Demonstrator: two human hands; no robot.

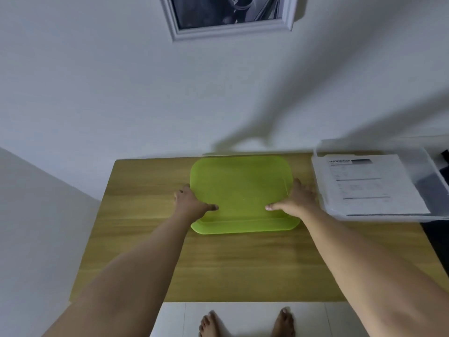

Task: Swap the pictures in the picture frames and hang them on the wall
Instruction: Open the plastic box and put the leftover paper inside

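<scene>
A white picture frame (230,29) with a dark photo hangs on the wall above the table, cut off by the top edge. Below it, an empty green plastic tray (243,190) lies flat on the wooden table (243,263). My left hand (190,200) grips the tray's left rim, thumb resting inside it. My right hand (295,200) grips the right rim the same way. No second frame is in view.
A clear plastic bin (432,171) stands at the table's right end, with a printed sheet (369,186) headed "SPECIFICATION" lying on top. White walls close the back and left sides. My bare feet (247,323) stand on the white floor by the table's near edge.
</scene>
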